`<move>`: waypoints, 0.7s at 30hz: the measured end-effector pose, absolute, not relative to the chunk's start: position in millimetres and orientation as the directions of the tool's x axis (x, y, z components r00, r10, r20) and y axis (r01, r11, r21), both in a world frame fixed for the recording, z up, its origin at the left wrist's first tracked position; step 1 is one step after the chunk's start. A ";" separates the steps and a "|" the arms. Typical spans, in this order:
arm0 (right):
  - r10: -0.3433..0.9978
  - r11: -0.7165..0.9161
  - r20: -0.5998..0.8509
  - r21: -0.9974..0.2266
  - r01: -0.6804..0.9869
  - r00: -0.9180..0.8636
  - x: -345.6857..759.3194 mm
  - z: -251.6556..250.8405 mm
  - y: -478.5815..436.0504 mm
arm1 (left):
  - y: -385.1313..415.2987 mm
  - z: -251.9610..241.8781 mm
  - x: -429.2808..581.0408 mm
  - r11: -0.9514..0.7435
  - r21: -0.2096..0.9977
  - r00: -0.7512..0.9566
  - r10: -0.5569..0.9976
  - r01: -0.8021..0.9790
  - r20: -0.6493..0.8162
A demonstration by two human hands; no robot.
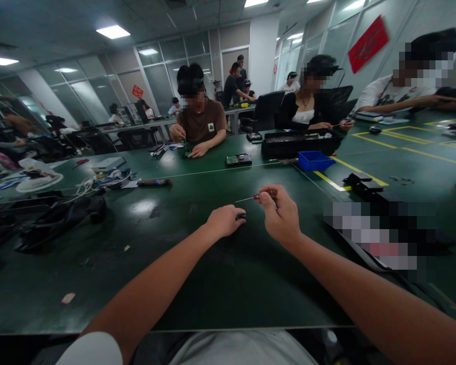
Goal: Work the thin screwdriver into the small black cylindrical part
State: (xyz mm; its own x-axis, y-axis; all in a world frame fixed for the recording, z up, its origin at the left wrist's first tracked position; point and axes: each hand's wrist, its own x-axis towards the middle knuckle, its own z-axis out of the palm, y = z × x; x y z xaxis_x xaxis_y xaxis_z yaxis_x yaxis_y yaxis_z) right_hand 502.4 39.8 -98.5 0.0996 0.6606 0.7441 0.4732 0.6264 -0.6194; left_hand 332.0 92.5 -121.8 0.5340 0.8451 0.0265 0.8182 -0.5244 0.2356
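In the middle of the head view, my right hand (283, 215) is closed around the handle of a screwdriver (257, 196). Its thin metal shaft points left, and the tip ends just above the fingers of my left hand (226, 220). That hand is closed, its thumb and fingers around a small dark object (241, 216) mostly hidden by them; I cannot make out its kind. Both hands are over the green tabletop (197, 284), a short gap apart.
Ahead lie a circuit-board device (238, 159), a black tray (300, 144) and a blue bin (315, 160). A pen-shaped tool (154, 182) and a black bag (61, 223) are to the left. Black parts (368, 187) lie right. Across the table a person (201, 116) works on a small board.
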 end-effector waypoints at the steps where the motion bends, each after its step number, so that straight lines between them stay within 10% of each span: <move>1: 0.661 0.625 0.743 -0.620 0.474 0.100 502.5 -98.3 39.9 | 93.8 -121.9 333.6 -0.533 0.204 0.541 0.841 0.821 0.023; 4: 0.665 0.623 0.740 -0.624 0.472 0.101 502.7 -97.9 40.2 | 98.6 -119.4 330.4 -0.532 0.230 0.540 0.841 0.815 0.032; 9: 0.678 0.617 0.730 -0.631 0.470 0.090 502.8 -99.6 41.1 | 107.0 -109.4 290.9 -0.232 0.686 0.403 0.910 0.689 -0.096; 13: 0.683 0.618 0.726 -0.632 0.468 0.079 502.2 -101.2 41.4 | 103.4 -94.6 230.8 0.147 0.956 0.111 0.977 0.256 -0.180; 21: 0.716 0.596 0.697 -0.642 0.483 0.043 502.4 -101.8 44.3 | 57.5 -51.8 65.0 0.197 0.979 -0.303 0.932 -0.045 -0.201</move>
